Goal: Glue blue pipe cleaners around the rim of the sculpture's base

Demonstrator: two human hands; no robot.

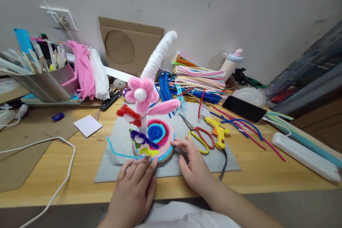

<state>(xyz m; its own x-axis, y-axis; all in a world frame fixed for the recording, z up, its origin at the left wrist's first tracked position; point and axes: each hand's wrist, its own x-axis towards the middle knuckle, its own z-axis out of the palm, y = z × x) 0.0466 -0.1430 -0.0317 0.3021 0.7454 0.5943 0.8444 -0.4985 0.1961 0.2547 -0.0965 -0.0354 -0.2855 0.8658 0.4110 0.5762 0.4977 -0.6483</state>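
Observation:
A round base (171, 150) wound with pink, red and blue pipe cleaners lies on the grey mat (112, 164). From it a white fuzzy stem (158, 57) rises, tilted right, bearing a pink flower (149, 94), a red one (129, 114), a purple one (140, 138) and a yellow one (149, 152). My left hand (135, 185) presses its closed fingertips at the base's front rim, on a light blue pipe cleaner (120, 154) whose loose end sticks out left. Thumb apart, my right hand (193, 164) steadies the right rim with its fingers.
Scissors (205, 139) and a yellow glue gun (220, 133) lie right of the base. Pipe cleaner bundles (200, 78) fill the back, near a black phone (244, 108). A metal container (50, 85) of glue sticks and a white cable (71, 164) are left.

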